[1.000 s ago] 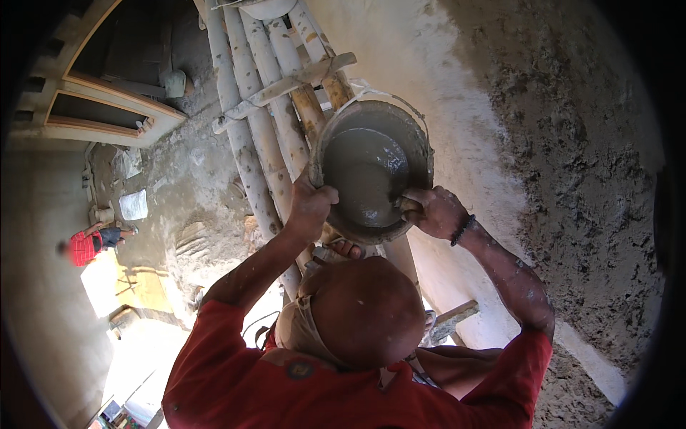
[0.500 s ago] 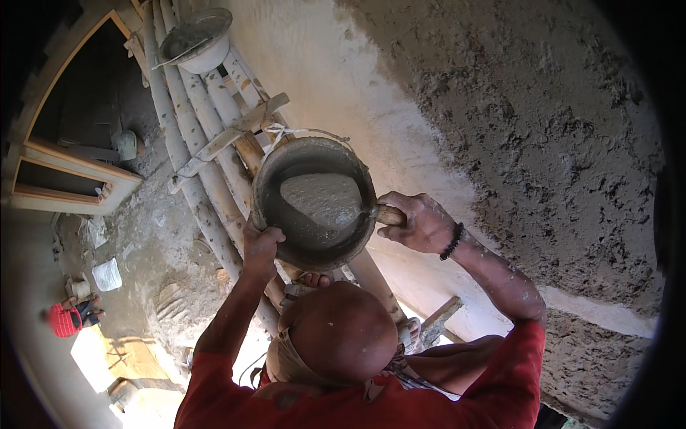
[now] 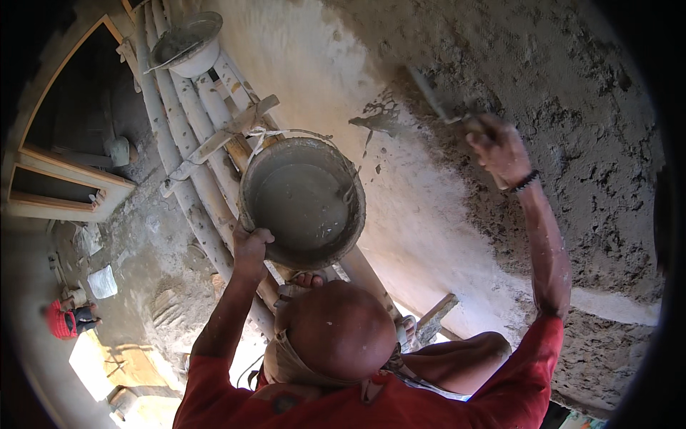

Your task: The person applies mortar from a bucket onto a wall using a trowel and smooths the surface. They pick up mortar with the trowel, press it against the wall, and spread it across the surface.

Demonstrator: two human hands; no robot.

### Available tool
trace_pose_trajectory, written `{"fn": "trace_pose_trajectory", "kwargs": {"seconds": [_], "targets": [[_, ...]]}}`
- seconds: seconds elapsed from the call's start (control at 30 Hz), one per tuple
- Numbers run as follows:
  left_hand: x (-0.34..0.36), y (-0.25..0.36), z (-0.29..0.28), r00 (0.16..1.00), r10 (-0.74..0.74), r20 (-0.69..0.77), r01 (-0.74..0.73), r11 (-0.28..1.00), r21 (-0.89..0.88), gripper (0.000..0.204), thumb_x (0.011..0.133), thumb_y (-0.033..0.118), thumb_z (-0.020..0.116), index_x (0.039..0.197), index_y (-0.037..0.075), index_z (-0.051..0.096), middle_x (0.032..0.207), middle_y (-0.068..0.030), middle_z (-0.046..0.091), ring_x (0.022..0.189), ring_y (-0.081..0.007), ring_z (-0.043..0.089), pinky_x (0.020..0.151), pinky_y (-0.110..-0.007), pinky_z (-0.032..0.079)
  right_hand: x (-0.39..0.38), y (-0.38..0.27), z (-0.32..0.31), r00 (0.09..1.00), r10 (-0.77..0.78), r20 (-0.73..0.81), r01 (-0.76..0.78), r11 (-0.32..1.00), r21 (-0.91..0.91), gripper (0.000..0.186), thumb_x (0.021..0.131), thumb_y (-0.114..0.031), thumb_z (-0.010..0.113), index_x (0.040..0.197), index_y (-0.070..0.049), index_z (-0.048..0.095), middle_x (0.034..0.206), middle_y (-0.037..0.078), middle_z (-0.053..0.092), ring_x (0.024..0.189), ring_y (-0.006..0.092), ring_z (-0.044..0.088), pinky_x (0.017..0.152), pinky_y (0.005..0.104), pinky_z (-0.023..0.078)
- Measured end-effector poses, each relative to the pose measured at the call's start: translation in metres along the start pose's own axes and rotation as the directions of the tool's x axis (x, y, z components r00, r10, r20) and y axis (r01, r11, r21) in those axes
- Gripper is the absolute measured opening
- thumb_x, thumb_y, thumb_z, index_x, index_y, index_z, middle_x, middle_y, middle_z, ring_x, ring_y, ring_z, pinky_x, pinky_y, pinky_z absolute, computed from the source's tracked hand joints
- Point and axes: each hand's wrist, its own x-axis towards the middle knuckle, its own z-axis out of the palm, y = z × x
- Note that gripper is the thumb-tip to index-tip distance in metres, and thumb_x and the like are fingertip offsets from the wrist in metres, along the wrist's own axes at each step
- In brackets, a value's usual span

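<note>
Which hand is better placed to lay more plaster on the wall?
Right. The right hand holds the trowel raised against the rough plastered wall. The left hand grips the rim of the mortar pan, keeping it up beside the scaffold poles.

The person wears a red short-sleeved shirt [image 3: 514, 386], a dark beaded band [image 3: 525, 181] on the right wrist, and a tan cloth [image 3: 286, 365] tied behind the bare head.
</note>
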Motion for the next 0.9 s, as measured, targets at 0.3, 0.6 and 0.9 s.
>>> {"fn": "trace_pose_trajectory", "kwargs": {"seconds": [0.3, 0.6, 0.9], "targets": [[-0.005, -0.001, 0.001, 0.998, 0.065, -0.008, -0.065, 0.998, 0.001, 0.046, 0.067, -0.002, 0.052, 0.113, -0.006, 0.056, 0.099, -0.0094, 0.064, 0.086, -0.0193, 0.064, 0.077, -0.032, 0.052, -0.046, -0.006, 0.045, 0.898, -0.367, 0.241, 0.436, 0.812, -0.387, 0.038, 0.089, -0.013, 0.056, 0.125, 0.0, 0.053, 0.086, 0.01, 0.059, 0.068, 0.0177, 0.06, 0.056, 0.0311, 0.049], [-0.013, 0.012, 0.023, 0.998, 0.056, 0.028, -0.058, 0.995, 0.079, 0.053, 0.071, -0.007, 0.045, 0.124, -0.005, 0.049, 0.108, -0.0086, 0.062, 0.098, -0.0163, 0.06, 0.087, -0.028, 0.047, -0.04, 0.069, 0.196, 0.828, -0.219, 0.516, 0.56, 0.281, -0.779, 0.039, 0.082, -0.013, 0.056, 0.121, -0.013, 0.054, 0.101, 0.017, 0.061, 0.097, 0.0349, 0.061, 0.073, 0.0444, 0.055], [0.0, 0.006, 0.014, 0.998, 0.068, 0.001, -0.067, 0.981, 0.183, 0.057, 0.071, -0.008, 0.045, 0.127, -0.005, 0.048, 0.109, -0.0088, 0.062, 0.099, -0.0173, 0.058, 0.088, -0.028, 0.046, -0.049, 0.094, 0.199, 0.791, -0.332, 0.514, 0.553, 0.747, -0.369, 0.047, 0.075, -0.013, 0.064, 0.121, -0.013, 0.054, 0.086, 0.019, 0.066, 0.08, 0.0407, 0.064, 0.076, 0.0504, 0.052]]}}
